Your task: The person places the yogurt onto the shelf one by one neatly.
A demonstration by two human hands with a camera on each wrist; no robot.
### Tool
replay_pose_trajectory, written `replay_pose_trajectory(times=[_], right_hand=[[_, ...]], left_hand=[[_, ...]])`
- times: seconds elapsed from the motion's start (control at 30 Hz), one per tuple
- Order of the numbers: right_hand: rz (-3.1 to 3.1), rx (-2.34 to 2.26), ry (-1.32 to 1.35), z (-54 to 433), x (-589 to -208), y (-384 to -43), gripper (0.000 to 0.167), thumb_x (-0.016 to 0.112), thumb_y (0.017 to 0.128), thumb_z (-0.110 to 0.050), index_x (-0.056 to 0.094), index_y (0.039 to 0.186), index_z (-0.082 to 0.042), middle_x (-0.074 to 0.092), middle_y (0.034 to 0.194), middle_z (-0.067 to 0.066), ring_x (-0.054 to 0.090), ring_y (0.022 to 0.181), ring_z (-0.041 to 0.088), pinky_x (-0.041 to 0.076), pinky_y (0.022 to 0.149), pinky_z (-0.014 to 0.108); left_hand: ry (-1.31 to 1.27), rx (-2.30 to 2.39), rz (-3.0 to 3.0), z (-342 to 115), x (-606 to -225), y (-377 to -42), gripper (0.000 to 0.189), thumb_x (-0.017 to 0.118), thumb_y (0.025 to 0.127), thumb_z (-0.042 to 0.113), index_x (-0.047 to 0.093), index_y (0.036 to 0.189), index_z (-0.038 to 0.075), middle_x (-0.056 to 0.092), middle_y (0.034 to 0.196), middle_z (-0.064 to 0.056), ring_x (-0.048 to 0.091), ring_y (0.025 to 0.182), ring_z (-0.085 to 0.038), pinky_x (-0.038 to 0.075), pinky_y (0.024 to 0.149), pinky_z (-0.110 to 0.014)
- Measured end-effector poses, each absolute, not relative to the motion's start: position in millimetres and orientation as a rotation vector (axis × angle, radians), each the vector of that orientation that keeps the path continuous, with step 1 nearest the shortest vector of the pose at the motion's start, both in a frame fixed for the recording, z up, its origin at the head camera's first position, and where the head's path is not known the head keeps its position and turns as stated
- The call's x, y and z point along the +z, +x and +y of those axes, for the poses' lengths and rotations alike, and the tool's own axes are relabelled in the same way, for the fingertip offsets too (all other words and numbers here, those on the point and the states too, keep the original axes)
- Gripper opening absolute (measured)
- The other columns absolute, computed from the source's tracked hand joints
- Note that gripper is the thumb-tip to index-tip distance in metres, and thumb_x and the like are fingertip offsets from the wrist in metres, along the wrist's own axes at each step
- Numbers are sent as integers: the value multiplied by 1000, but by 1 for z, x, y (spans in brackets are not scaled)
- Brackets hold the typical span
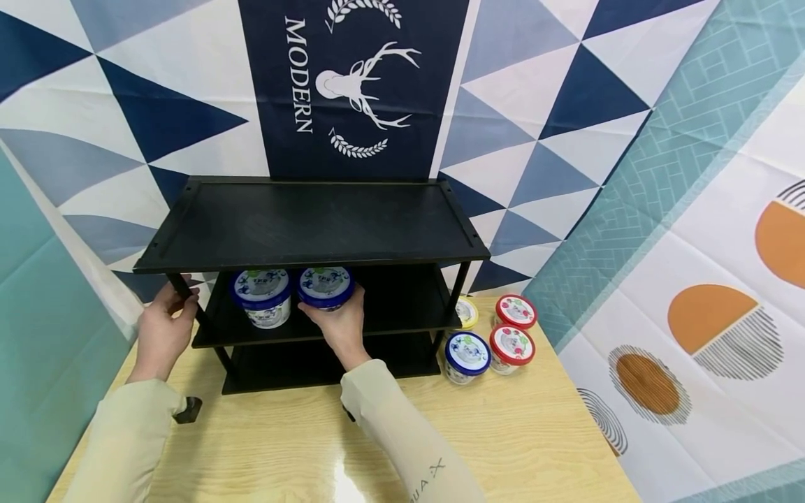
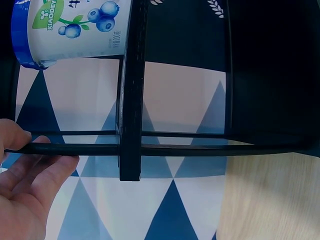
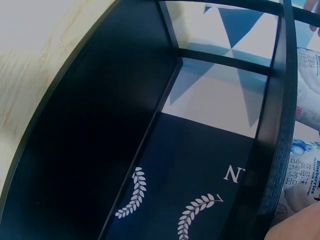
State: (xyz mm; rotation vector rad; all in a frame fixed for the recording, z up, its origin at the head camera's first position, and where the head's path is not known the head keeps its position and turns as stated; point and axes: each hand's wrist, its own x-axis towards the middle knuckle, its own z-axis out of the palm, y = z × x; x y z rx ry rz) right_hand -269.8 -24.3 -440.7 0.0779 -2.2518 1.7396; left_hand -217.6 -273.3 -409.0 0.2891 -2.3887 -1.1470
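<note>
Over a pale wood-grain table [image 1: 270,447], the left hand [image 1: 165,332] pinches the slim black front-left post [image 2: 100,149] of a black three-tier rack [image 1: 314,216], and the right hand [image 1: 339,328] grips a round white tub with a blue lid [image 1: 325,283] between the upper two tiers. Just left of it, a matching blueberry tub [image 1: 260,300] stands on the middle tier. Right of the rack stand a third blue-lidded tub [image 1: 467,353], two red-lidded tubs [image 1: 512,346] and a yellow-lidded tub [image 1: 466,312], before blue-and-white triangle-patterned cloth [image 1: 497,105].
</note>
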Motion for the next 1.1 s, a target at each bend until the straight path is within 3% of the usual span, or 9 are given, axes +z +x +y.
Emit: replay_pose_trajectory(times=[0.4, 0.63, 0.83, 1.1], right_hand=[[-2270, 1746, 98, -19, -440, -269, 104, 88, 61, -33, 27, 143, -9, 45, 136, 8, 48, 123, 21, 41, 102, 37], [-2294, 1769, 132, -14, -441, -266, 101, 86, 63, -35, 29, 143, -15, 46, 135, 4, 48, 123, 18, 40, 103, 37], [-2360, 1701, 150, -7, -439, -263, 94, 85, 64, -39, 35, 140, -15, 49, 129, 6, 50, 118, 20, 42, 100, 39], [-2387, 1663, 167, 6, -435, -258, 86, 83, 66, -40, 41, 135, -12, 51, 127, 6, 49, 116, 19, 43, 99, 37]], left_hand=[[269, -1170, -2371, -272, -410, -219, 38, 46, 96, 16, 51, 133, 8, 62, 120, -21, 34, 80, 26, 34, 69, -1], [293, -1143, -2372, -272, -409, -218, 38, 47, 96, 19, 51, 132, 10, 63, 120, -19, 46, 85, 18, 34, 71, -3], [308, -1146, -2394, -273, -409, -217, 39, 45, 97, 20, 49, 135, 11, 62, 119, -19, 35, 80, 25, 37, 76, -9], [333, -1140, -2385, -272, -410, -218, 38, 47, 96, 18, 51, 133, 12, 62, 121, -20, 35, 79, 26, 35, 74, -6]])
